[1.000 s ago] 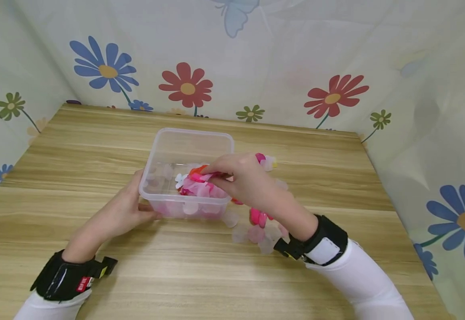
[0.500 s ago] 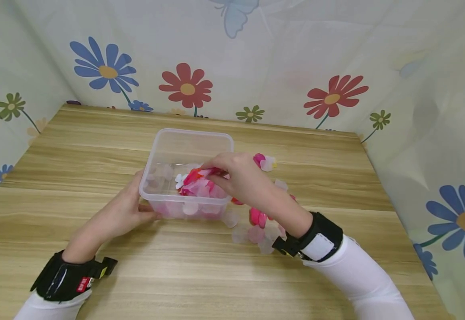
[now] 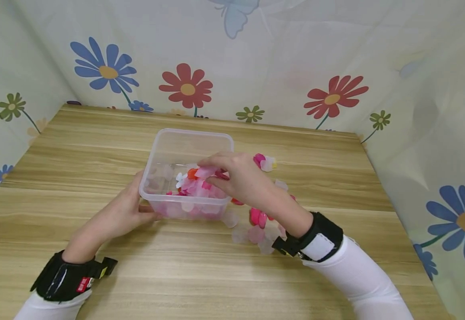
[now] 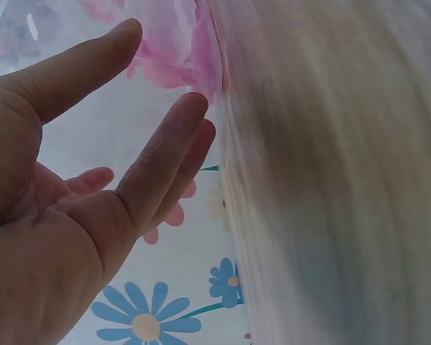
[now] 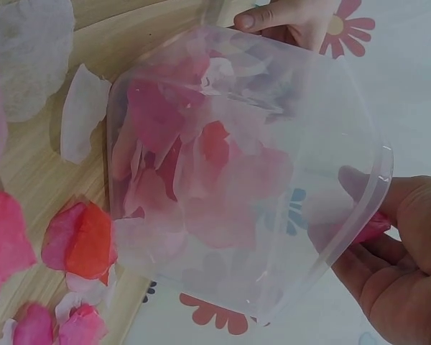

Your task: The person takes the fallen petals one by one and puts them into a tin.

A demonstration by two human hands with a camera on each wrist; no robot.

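A clear plastic box [image 3: 184, 198] stands on the table, with pink, white and red artificial petals [image 3: 195, 188] heaped inside. My left hand [image 3: 123, 214] rests at the box's left side; in the left wrist view its fingers [image 4: 161, 162] are fairly straight and spread from the thumb. Over the right part of the box, my right hand [image 3: 243, 175] holds pink petals between its thumb and curled fingers. A dark pink petal [image 5: 373, 227] shows in that hand in the right wrist view, just beyond the translucent rim. Some fingertips are hidden behind the box wall.
Loose petals [image 3: 255, 234] lie on the wooden table [image 3: 168, 275] right of the box, partly under the right forearm. A smaller petal cluster [image 3: 265, 162] sits farther back. A flower-printed curtain [image 3: 256, 66] surrounds the table's back and sides.
My right hand has moved slightly left, and its thumb and fingers have parted a little. Petals in the box have shifted, with an orange-red one now lying lower. The left hand stays put.
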